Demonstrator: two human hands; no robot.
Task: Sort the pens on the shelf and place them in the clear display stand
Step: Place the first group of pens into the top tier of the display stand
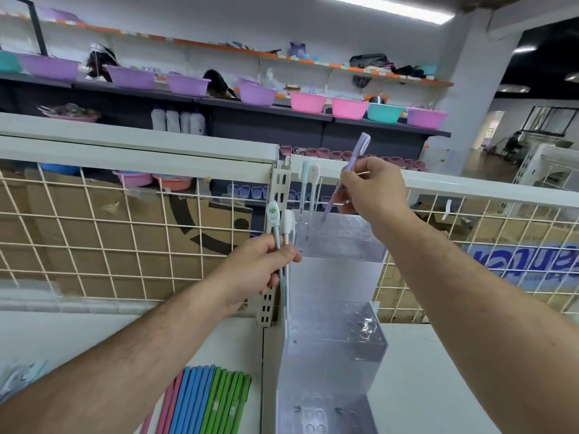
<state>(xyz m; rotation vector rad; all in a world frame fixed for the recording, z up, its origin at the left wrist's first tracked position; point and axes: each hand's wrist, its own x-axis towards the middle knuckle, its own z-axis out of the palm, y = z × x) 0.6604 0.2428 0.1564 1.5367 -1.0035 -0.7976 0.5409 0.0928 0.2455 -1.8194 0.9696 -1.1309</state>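
Note:
A clear stepped display stand point(336, 339) rises on the white shelf, its tiers pierced with holes. Two pens point(308, 183), one teal-topped and one white-topped, stand in the top tier's left holes. My right hand point(369, 189) pinches a purple pen point(355, 158), tilted, its tip down at the top tier. My left hand point(260, 270) grips two pens point(280, 227) upright, a blue one with a decorated cap and a white one, just left of the stand. A row of pink, blue and green pens point(206, 399) lies on the shelf at the bottom.
A white wire grid point(125, 245) backs the shelf, with cardboard boxes behind it. A slotted metal upright point(275, 245) stands beside the stand's left edge. Packaged items point(18, 377) lie at the bottom left. Coloured basins line distant shelves.

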